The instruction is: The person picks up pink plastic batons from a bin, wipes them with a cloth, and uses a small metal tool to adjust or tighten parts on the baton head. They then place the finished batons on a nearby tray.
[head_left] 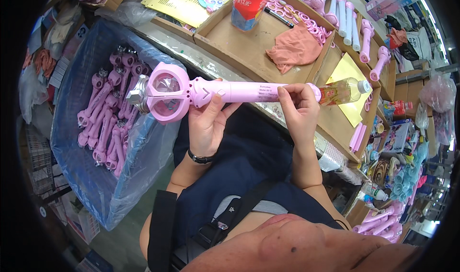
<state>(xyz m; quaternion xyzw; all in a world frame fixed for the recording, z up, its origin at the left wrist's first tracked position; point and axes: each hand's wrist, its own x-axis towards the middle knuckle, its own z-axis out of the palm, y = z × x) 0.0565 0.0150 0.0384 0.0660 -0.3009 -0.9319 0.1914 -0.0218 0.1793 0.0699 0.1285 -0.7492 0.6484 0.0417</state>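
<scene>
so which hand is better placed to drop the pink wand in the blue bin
Likely the left hand: it grips the pink wand near its round head, on the side of the blue bin. The right hand pinches the far handle end.

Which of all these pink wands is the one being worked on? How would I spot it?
Start at the blue bag of pink wands on the left. Just right of it, both hands hold one wand level: left hand near its round head, right hand at the handle's end. It alone is lifted, not piled.
</scene>
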